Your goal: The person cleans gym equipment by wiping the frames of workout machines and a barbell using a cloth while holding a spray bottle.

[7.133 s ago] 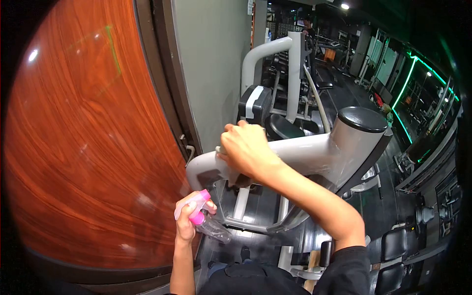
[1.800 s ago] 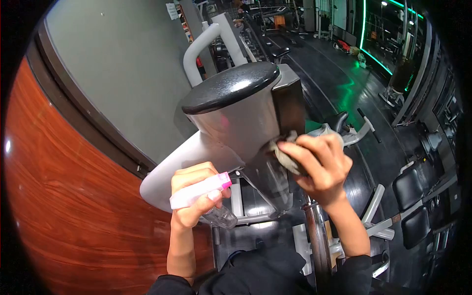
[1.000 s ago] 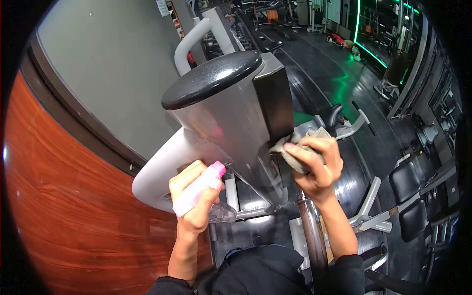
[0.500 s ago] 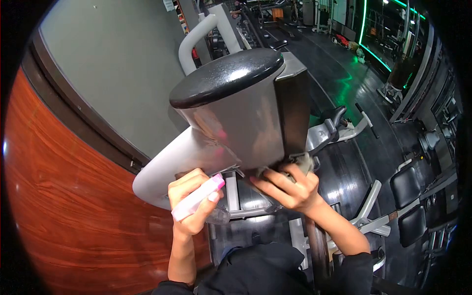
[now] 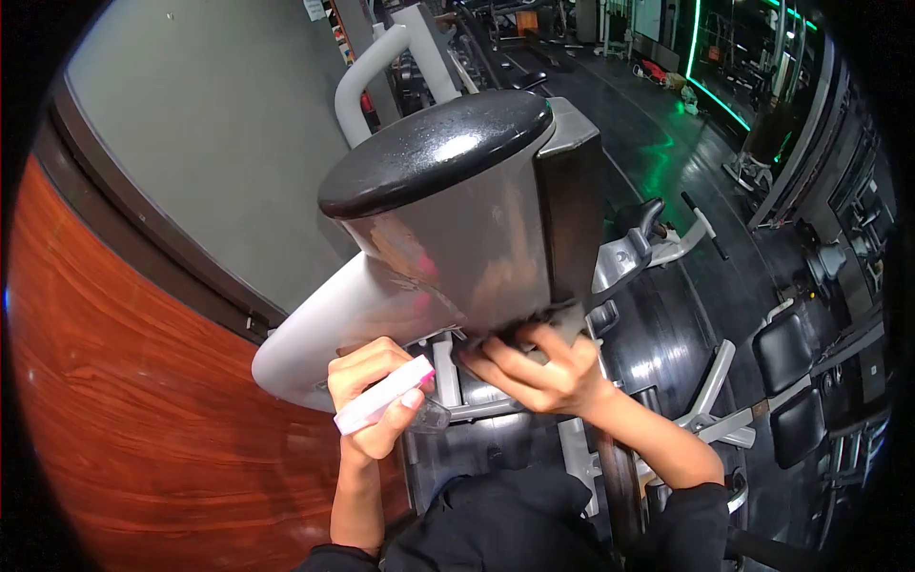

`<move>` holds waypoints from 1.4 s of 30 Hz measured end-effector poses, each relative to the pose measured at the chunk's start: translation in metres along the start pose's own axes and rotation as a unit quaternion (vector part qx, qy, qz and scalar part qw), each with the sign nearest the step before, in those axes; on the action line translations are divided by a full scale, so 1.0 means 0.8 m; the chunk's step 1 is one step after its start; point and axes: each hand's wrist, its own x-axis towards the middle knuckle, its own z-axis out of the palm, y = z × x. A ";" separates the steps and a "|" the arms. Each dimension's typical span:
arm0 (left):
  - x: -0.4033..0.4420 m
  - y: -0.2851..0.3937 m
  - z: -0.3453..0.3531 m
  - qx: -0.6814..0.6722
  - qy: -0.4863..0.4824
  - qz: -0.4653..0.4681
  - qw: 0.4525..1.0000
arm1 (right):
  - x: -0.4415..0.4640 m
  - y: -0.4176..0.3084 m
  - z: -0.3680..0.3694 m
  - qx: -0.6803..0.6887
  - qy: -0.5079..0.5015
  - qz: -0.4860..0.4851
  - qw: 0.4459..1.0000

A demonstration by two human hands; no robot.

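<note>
My left hand [image 5: 372,396] is wrapped round a spray bottle with a white and pink trigger head [image 5: 386,393]; part of its clear body [image 5: 429,417] shows below the fingers. My right hand [image 5: 543,370] presses a greyish cloth [image 5: 564,322] against the lower edge of a grey gym machine housing [image 5: 457,253]. Some of the cloth is hidden under the fingers. The housing has a glossy black oval top [image 5: 438,148] with wet-looking specks, and a dark side panel [image 5: 572,219]. Both hands are reflected in its shiny face.
A silver tubular handle [image 5: 372,81] rises behind the housing. To the left are a wood-grain panel [image 5: 143,381] and a grey wall [image 5: 205,114]. Other gym machines and black padded seats [image 5: 796,419] stand on the dark floor at right, near green light strips [image 5: 720,103].
My right hand and the cloth have moved a little left along the housing's lower edge. My left hand keeps the spray bottle in nearly the same place. The view has shifted slightly.
</note>
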 end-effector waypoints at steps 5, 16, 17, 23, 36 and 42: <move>0.000 -0.004 0.005 0.004 0.013 0.020 1.000 | -0.031 0.005 -0.003 0.029 -0.084 -0.041 0.995; -0.008 -0.001 0.026 0.026 0.004 0.006 1.000 | -0.008 0.066 -0.029 -0.031 0.087 0.091 0.992; -0.010 -0.001 0.027 0.009 0.001 -0.004 1.000 | -0.027 0.060 -0.029 -0.025 0.058 0.099 0.993; -0.017 -0.009 0.031 -0.036 -0.020 -0.028 0.999 | -0.030 0.064 -0.040 -0.049 0.004 0.060 0.997; -0.048 -0.032 0.054 -0.016 -0.015 -0.142 0.990 | -0.068 0.056 -0.033 -0.075 -0.036 0.061 0.995; -0.051 -0.039 0.062 -0.031 -0.019 -0.209 0.977 | -0.064 0.049 -0.074 0.041 -0.180 0.141 0.973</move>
